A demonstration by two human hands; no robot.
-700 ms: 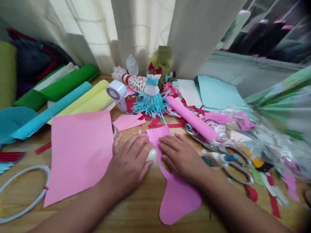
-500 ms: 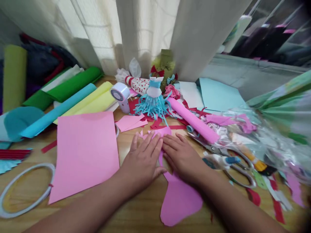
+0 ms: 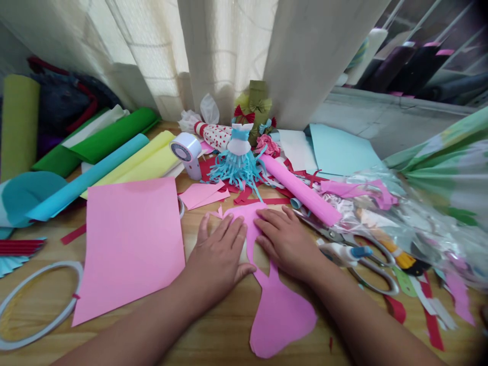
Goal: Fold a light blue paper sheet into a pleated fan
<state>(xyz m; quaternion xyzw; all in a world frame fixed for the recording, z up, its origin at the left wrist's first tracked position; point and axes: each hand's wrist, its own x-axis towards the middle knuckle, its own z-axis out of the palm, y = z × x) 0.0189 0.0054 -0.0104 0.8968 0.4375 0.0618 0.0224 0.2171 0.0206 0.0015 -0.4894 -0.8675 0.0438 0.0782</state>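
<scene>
A pink paper cut-out (image 3: pixel 278 310) with a narrow waist and a wide rounded lower part lies on the wooden table (image 3: pixel 221 335). My left hand (image 3: pixel 217 256) rests flat on the table at the cut-out's left edge, fingers spread. My right hand (image 3: pixel 285 241) lies flat on the cut-out's upper part, fingers stretched out toward the left hand. Neither hand holds anything. A large pink paper sheet (image 3: pixel 131 244) lies just left of my left hand.
Scissors (image 3: pixel 366 264) and a glue bottle (image 3: pixel 345 252) lie right of my right hand beside a clear plastic bag (image 3: pixel 412 223). A blue-fringed paper doll (image 3: pixel 238 157), a pink roll (image 3: pixel 301 190), a tape dispenser (image 3: pixel 186 152), coloured paper rolls (image 3: pixel 110 147) and a tape ring (image 3: pixel 34 305) surround the spot.
Both hands have slid a little up the cut-out and flattened on it. The left hand moved right, closer to the right hand.
</scene>
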